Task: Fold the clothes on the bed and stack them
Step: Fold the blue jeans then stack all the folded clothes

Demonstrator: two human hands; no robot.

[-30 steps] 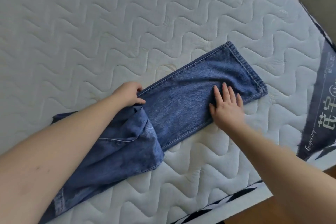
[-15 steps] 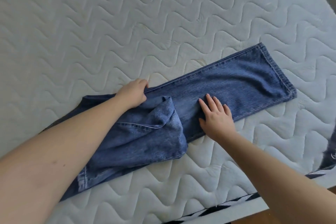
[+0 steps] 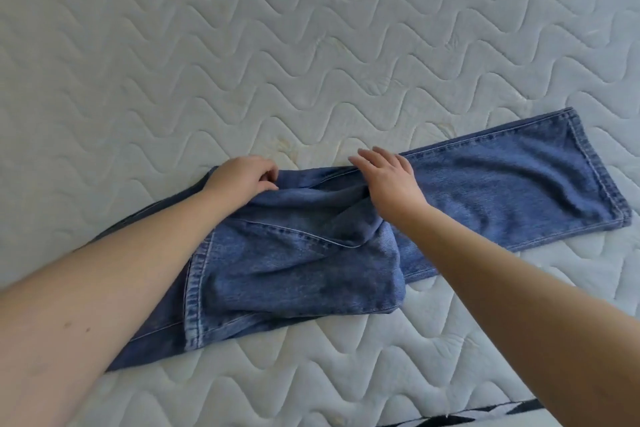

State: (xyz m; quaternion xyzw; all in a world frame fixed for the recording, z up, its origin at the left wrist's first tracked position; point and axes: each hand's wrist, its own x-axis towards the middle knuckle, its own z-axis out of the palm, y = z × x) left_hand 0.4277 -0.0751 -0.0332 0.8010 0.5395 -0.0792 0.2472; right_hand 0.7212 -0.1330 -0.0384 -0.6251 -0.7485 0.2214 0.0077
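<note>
I see the jeans (image 3: pixel 485 191) lying across the mattress (image 3: pixel 311 45) near its front edge, the waist end bunched toward the left. My left hand (image 3: pixel 239 180) pinches the bunched denim at its far edge; my right hand (image 3: pixel 388 177) rests spread and flat beside it. I judge that the fold needs the right palm anchoring while the left draws the heap taut and square.

Setting: home bedroom, judged from a bare white mattress (image 3: pixel 311 45) with wavy quilted stitching and blue jeans (image 3: pixel 485 191) laid across it.
</note>
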